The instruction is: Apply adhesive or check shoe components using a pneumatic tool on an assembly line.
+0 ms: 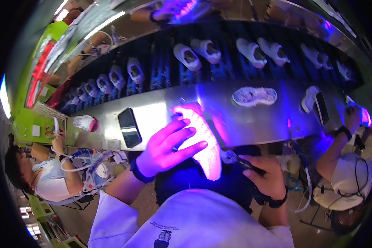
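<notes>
Before a shiny metal bench [252,128], a splayed left hand [163,146] grips a pink-white shoe [206,153]; the right hand [268,177] clasps a black-handled brush [252,166] at four o'clock.

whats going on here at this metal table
A person's left hand holds a brightly lit shoe, or part of one, over the near edge of the metal table. Their right hand grips a brush-like tool with its head close beside the piece; whether it touches is hard to tell. A pale sole lies on the table, and pale shoes stand in a row beyond it.
</notes>
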